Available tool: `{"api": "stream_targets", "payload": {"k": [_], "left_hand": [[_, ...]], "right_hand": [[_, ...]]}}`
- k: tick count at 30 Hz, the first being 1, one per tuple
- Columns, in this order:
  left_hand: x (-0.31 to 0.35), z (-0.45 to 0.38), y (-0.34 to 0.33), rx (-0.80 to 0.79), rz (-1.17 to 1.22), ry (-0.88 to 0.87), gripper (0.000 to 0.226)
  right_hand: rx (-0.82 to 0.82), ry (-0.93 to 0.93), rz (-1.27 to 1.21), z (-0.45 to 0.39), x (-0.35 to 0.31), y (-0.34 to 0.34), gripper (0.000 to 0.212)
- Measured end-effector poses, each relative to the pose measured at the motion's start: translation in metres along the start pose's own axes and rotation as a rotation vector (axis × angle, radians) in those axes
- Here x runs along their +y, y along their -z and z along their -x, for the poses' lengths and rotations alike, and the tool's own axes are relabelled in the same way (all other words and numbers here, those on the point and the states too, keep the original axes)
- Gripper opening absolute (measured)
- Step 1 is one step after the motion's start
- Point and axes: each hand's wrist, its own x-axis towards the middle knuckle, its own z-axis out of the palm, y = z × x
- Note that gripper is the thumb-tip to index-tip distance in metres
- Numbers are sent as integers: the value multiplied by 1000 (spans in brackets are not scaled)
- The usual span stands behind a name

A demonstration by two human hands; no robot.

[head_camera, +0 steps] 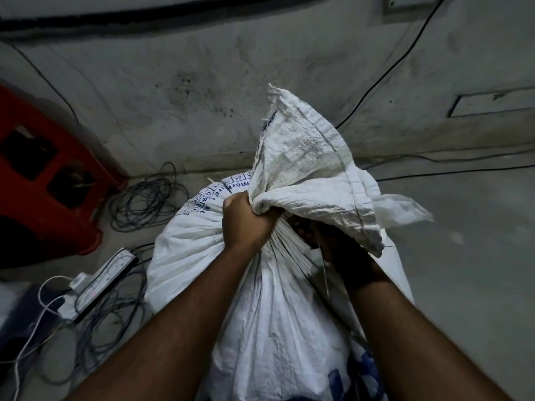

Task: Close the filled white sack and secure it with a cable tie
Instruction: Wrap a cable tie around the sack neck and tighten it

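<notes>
Filled white sack (275, 328) standing on the floor (463, 256) near a wall, its mouth gathered into a pleated neck (285, 247) at mid-frame, with the loose top of the sack flaring up and to the right above the gather. The left hand (246, 221) is a closed fist wrapped tight around the neck just under the flare; its grip is fully closed on the cloth. The right hand (338, 250) lies in the shadow of the overhanging flap, touching the right side of the neck; how far its grip is closed cannot be told, though a thin pale strip, probably the cable tie (324, 270), runs down from it along the pleats. Whether the tie already circles the neck is hidden. Risks from this state: if the left fist slackens before the tie is cinched, the stiff woven pleats are likely to spring apart and the mouth reopen; a tie set too close to the flare could slide off over the loose end, while one set too low may bite into the bulging fill and fail to close; threading the tail by feel under the flap may miss the head or catch a fold of cloth. A power strip (101, 282) and coiled cables (144, 201) lie just beside the sack on the left, so a toppling or dragged sack could snag them. A red stool (43, 175) stands farther left.
</notes>
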Motion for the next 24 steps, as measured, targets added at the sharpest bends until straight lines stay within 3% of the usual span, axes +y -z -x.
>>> {"api": "stream_targets", "payload": {"k": [2,4,9,13,15,17,24], "left_hand": [[-1,-3,-1,3,-48,-45,69],[2,-4,0,-9,-72,-67,73],[5,-3,1,-60,-66,-28,79],[2,-3,2,-97,-151,27,66],[1,-4,1,-77,-198,25,59],[0,-4,-1,-51,-241,31,56],[-2,-3,-4,-24,-235,106,65]], "right_hand": [[63,30,131,-1,7,-2,43],[81,-78,78,2,4,-2,33],[22,-169,30,-6,3,-3,31],[-1,-160,47,-3,0,-4,17],[0,-180,11,-3,0,-5,24],[65,-167,-87,-3,-8,-9,30],[249,-138,-68,9,-5,-10,30]]}}
